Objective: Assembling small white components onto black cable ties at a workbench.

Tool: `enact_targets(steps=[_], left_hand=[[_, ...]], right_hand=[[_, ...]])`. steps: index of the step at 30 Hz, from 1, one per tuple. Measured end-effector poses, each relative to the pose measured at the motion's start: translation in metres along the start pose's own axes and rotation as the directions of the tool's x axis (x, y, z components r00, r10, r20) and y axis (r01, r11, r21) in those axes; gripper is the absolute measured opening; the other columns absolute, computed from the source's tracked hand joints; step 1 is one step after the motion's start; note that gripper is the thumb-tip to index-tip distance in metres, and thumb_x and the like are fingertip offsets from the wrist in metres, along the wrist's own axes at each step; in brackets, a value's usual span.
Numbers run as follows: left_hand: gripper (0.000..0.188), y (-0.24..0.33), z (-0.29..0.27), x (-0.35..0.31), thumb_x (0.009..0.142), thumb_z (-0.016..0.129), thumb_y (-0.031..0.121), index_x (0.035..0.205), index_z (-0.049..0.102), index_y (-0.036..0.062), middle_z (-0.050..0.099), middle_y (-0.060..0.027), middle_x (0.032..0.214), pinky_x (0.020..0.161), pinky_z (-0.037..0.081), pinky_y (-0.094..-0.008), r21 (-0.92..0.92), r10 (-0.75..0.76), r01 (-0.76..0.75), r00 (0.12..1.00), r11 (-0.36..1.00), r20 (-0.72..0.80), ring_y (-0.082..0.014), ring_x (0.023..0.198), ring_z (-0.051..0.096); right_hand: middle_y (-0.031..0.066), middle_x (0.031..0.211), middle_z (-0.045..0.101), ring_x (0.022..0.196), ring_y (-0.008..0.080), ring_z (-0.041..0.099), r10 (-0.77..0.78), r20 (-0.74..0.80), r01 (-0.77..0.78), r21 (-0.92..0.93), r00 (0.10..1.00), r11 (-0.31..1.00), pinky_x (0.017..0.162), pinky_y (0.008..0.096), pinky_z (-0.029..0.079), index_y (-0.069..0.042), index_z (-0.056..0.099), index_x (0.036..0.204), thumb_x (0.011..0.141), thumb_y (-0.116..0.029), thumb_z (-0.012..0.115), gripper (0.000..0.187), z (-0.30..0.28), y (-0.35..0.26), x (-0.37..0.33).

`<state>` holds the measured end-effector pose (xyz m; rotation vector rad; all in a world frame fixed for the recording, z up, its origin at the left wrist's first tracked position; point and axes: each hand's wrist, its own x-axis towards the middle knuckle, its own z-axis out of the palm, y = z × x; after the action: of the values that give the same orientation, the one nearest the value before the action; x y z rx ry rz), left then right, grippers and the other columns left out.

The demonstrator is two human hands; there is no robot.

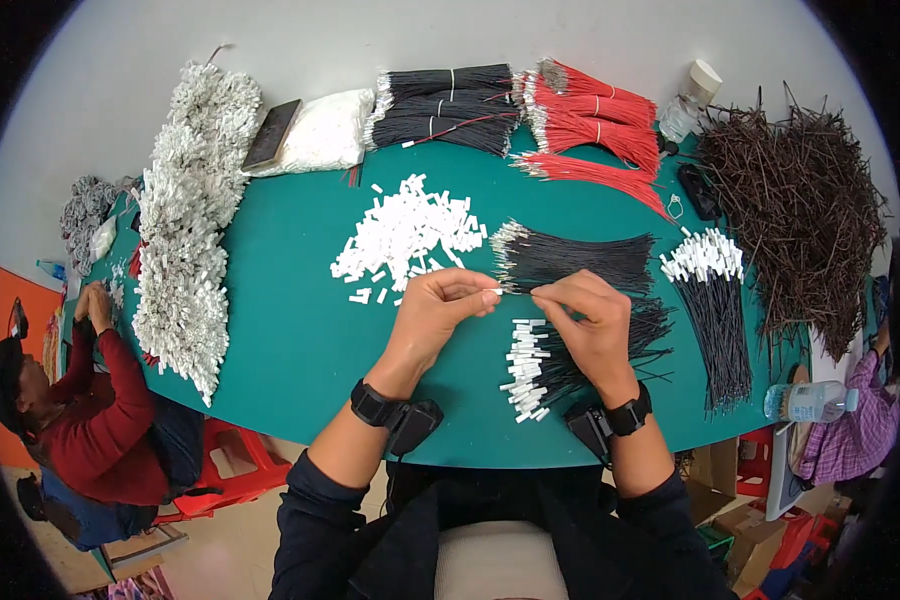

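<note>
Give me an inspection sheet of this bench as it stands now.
Surface: green table, crowded.
Job's things: left hand pinches a white connector; right hand pinches a thin black wire at it.
Clutter: loose white connectors, phone, bottle.
Hands: both shut.
Cables: black wire bundles, red wire bundles, brown pile.
Surroundings: person in red at left.

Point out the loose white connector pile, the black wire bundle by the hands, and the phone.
white connector pile (pixel 407 232): head view, middle of the heap.
black wire bundle (pixel 580 260): head view, mid-length of the wires.
phone (pixel 271 134): head view, centre of its back.
</note>
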<state>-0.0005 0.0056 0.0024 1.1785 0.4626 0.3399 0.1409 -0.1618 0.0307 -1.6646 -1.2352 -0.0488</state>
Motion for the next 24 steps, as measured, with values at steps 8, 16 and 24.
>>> enact_targets(steps=[8,16,24], left_hand=[[0.014,0.0001,-0.0006,-0.0003,0.091,0.075,0.003,0.104,0.073,-0.0014,0.076,-0.0092,0.093,0.076,0.055,-0.0248,0.015,0.009,-0.009,1.0,1.0,0.016,-0.0124,0.082,0.07],[0.014,0.0009,-0.0003,-0.0006,0.091,0.075,0.003,0.104,0.073,-0.0015,0.076,-0.0098,0.094,0.077,0.055,-0.0251,0.028,-0.005,0.005,1.0,1.0,0.02,-0.0133,0.084,0.071],[0.015,-0.0006,0.0016,-0.0013,0.09,0.075,0.003,0.104,0.074,-0.0021,0.076,-0.0108,0.094,0.077,0.055,-0.0255,0.049,0.016,-0.019,0.999,0.999,0.047,-0.0135,0.083,0.071]], right_hand=[[0.0074,0.083,0.074,0.075,0.0202,0.068,-0.039,0.014,0.04,-0.055,0.999,0.998,0.064,0.0303,0.05,-0.004,0.078,0.09,0.076,0.003,0.079,0.015,-0.002,0.0016,-0.0005],[0.0065,0.083,0.073,0.074,0.0221,0.067,-0.083,0.039,0.088,-0.125,0.996,0.988,0.069,0.0328,0.049,-0.006,0.077,0.088,0.075,0.001,0.08,0.015,-0.002,0.0025,-0.0009],[0.006,0.081,0.072,0.073,0.0222,0.067,-0.109,0.051,0.115,-0.145,0.993,0.983,0.067,0.0333,0.047,-0.007,0.077,0.088,0.075,0.0,0.08,0.015,-0.0009,0.0034,-0.0016]])
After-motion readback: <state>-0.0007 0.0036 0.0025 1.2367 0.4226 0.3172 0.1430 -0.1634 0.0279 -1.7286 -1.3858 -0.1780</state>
